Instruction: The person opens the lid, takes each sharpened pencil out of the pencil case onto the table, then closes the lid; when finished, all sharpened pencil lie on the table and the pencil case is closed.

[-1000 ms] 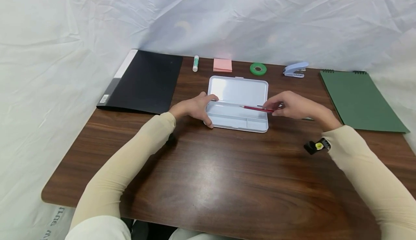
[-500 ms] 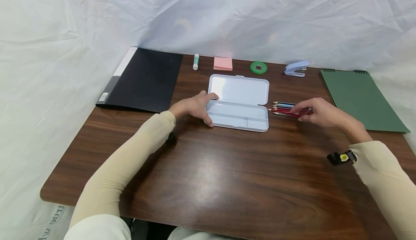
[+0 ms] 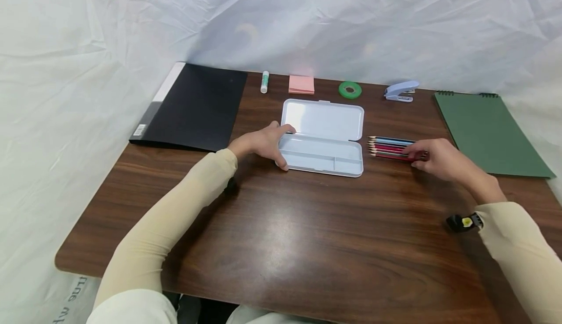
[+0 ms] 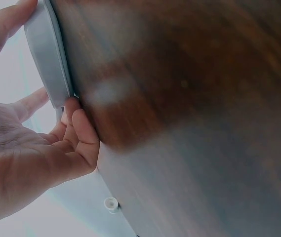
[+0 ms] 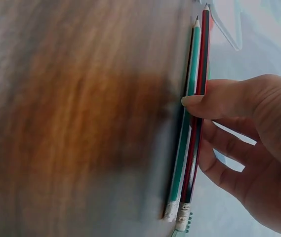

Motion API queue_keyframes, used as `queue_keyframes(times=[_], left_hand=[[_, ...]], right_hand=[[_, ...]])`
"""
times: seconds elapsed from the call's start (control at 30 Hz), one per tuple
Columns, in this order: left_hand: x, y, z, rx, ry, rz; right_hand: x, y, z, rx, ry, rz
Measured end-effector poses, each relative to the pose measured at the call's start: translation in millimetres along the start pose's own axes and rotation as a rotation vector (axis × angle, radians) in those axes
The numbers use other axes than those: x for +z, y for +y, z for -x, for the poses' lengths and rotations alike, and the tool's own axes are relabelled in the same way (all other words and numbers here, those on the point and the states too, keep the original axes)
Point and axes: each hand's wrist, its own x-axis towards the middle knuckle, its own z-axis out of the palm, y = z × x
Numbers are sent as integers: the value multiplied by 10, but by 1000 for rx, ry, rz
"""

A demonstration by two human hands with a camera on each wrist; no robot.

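Observation:
A pale, shallow pencil case (image 3: 322, 119) lies with its lid raised, its divided tray facing me. My left hand (image 3: 265, 142) grips the left end of the case; the left wrist view shows the thumb and fingers around the case's end (image 4: 49, 54). Right of it, several pencils (image 3: 386, 147) lie side by side, points toward the case. At their rear half, my right hand (image 3: 441, 158) pinches a red-and-black striped pencil (image 5: 204, 54) at the near side of the row. A green pencil (image 5: 181, 148) runs right beside it, under the thumb tip. The pencils' back ends are hidden by the hand in the head view.
A black folder (image 3: 199, 104) lies at the left. Along the back are a glue stick (image 3: 265, 82), pink sticky notes (image 3: 301, 84), green tape (image 3: 350, 90) and a blue stapler (image 3: 400, 91). A green spiral pad (image 3: 491, 133) is at the right.
My right hand has carried the red pencil rightward from over the case, then lowered it alongside the other pencils, where it now lines up. The left hand stays on the case.

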Motion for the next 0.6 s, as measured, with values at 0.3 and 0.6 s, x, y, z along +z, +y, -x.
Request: queue_keyframes(times=[0.3, 0.6], left_hand=[[1, 5, 9, -7, 3, -5], [6, -6, -1, 1, 7, -2]], right_hand=[[44, 13, 36, -6, 64, 12], [68, 41, 42, -4, 117, 44]])
